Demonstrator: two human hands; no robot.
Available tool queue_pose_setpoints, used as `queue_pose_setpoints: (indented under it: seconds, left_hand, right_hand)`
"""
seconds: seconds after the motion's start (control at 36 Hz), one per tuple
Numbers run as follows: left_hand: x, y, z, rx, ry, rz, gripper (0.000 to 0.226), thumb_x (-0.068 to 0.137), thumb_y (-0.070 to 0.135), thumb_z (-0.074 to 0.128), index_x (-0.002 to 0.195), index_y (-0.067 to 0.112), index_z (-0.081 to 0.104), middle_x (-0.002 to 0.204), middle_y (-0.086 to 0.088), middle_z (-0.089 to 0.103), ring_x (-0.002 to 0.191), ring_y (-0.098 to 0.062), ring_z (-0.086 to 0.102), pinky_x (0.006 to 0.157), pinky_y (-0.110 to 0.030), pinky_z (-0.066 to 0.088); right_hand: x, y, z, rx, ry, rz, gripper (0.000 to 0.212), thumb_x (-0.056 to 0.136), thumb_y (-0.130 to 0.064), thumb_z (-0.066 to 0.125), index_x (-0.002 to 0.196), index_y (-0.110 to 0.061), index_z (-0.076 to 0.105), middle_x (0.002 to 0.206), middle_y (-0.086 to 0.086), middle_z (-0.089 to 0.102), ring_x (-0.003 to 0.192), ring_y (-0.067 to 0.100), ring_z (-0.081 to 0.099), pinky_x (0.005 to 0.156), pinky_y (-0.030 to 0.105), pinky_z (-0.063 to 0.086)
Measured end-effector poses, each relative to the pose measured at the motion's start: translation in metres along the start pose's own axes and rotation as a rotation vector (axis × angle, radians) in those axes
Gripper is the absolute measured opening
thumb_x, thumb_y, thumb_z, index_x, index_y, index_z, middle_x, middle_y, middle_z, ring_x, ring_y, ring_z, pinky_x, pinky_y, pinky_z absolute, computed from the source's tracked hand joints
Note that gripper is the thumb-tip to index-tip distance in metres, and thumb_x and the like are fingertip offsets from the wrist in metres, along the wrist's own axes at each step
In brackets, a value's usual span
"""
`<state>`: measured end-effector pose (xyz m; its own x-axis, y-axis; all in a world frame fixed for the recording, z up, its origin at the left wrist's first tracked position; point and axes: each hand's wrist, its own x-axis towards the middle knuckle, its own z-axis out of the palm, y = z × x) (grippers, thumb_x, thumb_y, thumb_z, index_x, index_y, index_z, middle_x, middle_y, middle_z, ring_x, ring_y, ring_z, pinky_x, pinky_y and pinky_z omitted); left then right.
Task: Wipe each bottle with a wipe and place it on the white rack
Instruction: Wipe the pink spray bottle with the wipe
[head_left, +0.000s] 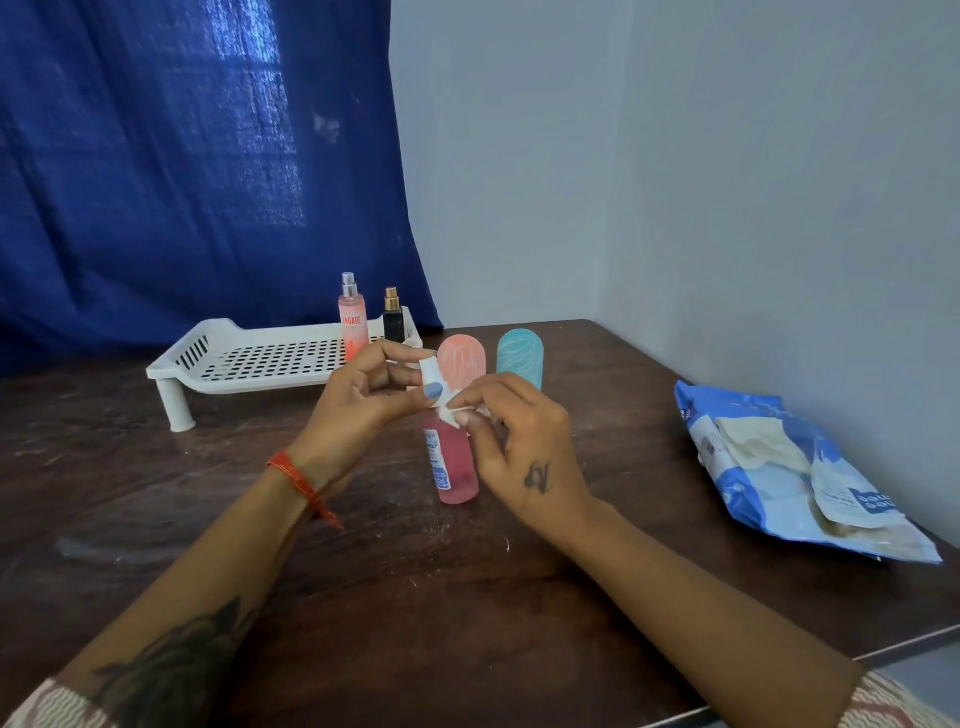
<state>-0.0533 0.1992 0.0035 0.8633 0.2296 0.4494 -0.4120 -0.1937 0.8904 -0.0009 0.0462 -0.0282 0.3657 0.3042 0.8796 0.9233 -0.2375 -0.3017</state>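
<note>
A pink spray bottle (456, 467) stands upright on the dark wooden table (311, 545) between my hands. My left hand (358, 400) pinches its white spray top. My right hand (514, 441) pinches a small white wipe (451, 411) against the bottle's neck. Behind it stand a salmon rounded bottle (462, 358) and a teal rounded bottle (520, 356). The white rack (244, 358) sits at the back left. On its right end stand an orange-pink spray bottle (354, 325) and a small black bottle (394, 318).
A blue pack of wipes (789, 467) lies open at the right, close to the grey wall. A blue curtain (182, 156) hangs behind the rack. The table's front right edge runs near my right forearm.
</note>
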Motion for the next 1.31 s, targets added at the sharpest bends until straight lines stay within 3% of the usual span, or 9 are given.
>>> queue_pose_setpoints:
  seconds: [0.08,0.19,0.44,0.61,0.69,0.81,1.0,1.19,1.31]
  left_hand:
    - [-0.0002,-0.0005,-0.0008,-0.021,-0.029,0.012,0.026,0.072,0.008,0.068,0.092,0.023,0.062,0.072,0.009,0.069,0.078,-0.006,0.066,0.073,-0.022,0.053]
    - [-0.0003,-0.0006,-0.0037,-0.044,-0.069,-0.007,0.029,0.066,0.016,0.067,0.094,0.023,0.061,0.076,0.009,0.069,0.079,-0.005,0.066,0.070,-0.018,0.053]
    - [-0.0003,0.0007,-0.0082,-0.080,-0.162,-0.044,0.042,0.074,0.010,0.072,0.112,0.026,0.061,0.079,0.008,0.066,0.083,-0.007,0.066,0.072,-0.022,0.054]
    - [-0.0016,0.0021,-0.0082,0.012,-0.157,-0.041,0.037,0.076,0.019,0.066,0.112,0.029,0.063,0.102,0.000,0.071,0.103,-0.017,0.065,0.083,-0.026,0.055]
    - [-0.0018,0.0034,-0.0077,0.048,-0.133,-0.016,0.038,0.074,0.021,0.064,0.111,0.029,0.064,0.103,-0.005,0.069,0.099,-0.017,0.066,0.080,-0.024,0.055]
    - [-0.0014,0.0035,-0.0052,0.087,-0.085,0.031,0.039,0.069,0.021,0.068,0.107,0.027,0.064,0.089,-0.010,0.066,0.083,-0.014,0.065,0.075,-0.019,0.055]
    - [0.0001,0.0043,-0.0061,0.073,-0.079,0.016,0.037,0.067,0.017,0.068,0.103,0.025,0.065,0.068,0.009,0.067,0.072,-0.004,0.066,0.069,-0.013,0.052]
    - [-0.0020,0.0068,-0.0048,0.033,-0.097,-0.001,0.038,0.066,0.016,0.068,0.102,0.024,0.066,0.077,0.007,0.068,0.081,-0.008,0.067,0.071,-0.016,0.053]
    - [-0.0024,0.0059,-0.0036,0.007,-0.094,0.003,0.037,0.069,0.012,0.066,0.104,0.022,0.064,0.075,0.011,0.070,0.080,-0.005,0.067,0.069,-0.015,0.053]
  right_hand:
    - [0.0015,0.0037,0.0002,0.078,-0.001,0.084,0.007,0.083,-0.003,0.064,0.085,-0.008,0.068,0.084,0.000,0.067,0.085,0.004,0.057,0.070,0.007,0.045]
    - [0.0027,0.0068,0.0016,0.157,-0.070,0.232,0.007,0.086,-0.009,0.063,0.090,-0.011,0.069,0.086,-0.007,0.066,0.083,-0.006,0.056,0.070,0.004,0.043]
    - [0.0073,0.0097,0.0045,0.327,-0.279,0.524,0.010,0.091,-0.013,0.058,0.094,-0.018,0.066,0.090,-0.008,0.065,0.084,0.009,0.063,0.075,0.019,0.054]
    - [0.0030,0.0046,0.0016,0.191,-0.018,0.322,0.008,0.087,-0.010,0.062,0.092,-0.011,0.068,0.087,-0.004,0.066,0.080,0.002,0.058,0.070,0.005,0.044]
    - [0.0000,0.0019,0.0010,0.095,0.015,0.064,0.009,0.086,-0.011,0.061,0.089,-0.008,0.069,0.087,0.001,0.067,0.083,0.003,0.056,0.072,0.006,0.043]
    - [-0.0021,0.0020,0.0045,0.057,-0.017,-0.005,0.016,0.086,-0.017,0.057,0.093,-0.008,0.068,0.093,0.004,0.066,0.090,0.003,0.055,0.078,0.005,0.040]
    - [0.0024,0.0033,0.0053,0.225,-0.124,0.224,0.007,0.089,-0.013,0.059,0.092,-0.010,0.066,0.088,-0.004,0.065,0.083,-0.004,0.055,0.069,0.003,0.039]
    - [0.0059,0.0071,0.0060,0.413,-0.297,0.501,0.010,0.093,-0.016,0.055,0.099,-0.013,0.062,0.090,0.001,0.066,0.079,0.007,0.063,0.069,0.014,0.053]
    - [0.0045,0.0086,0.0048,0.303,-0.149,0.436,0.010,0.092,-0.018,0.057,0.096,-0.012,0.064,0.088,-0.006,0.064,0.084,-0.001,0.058,0.070,0.007,0.046]
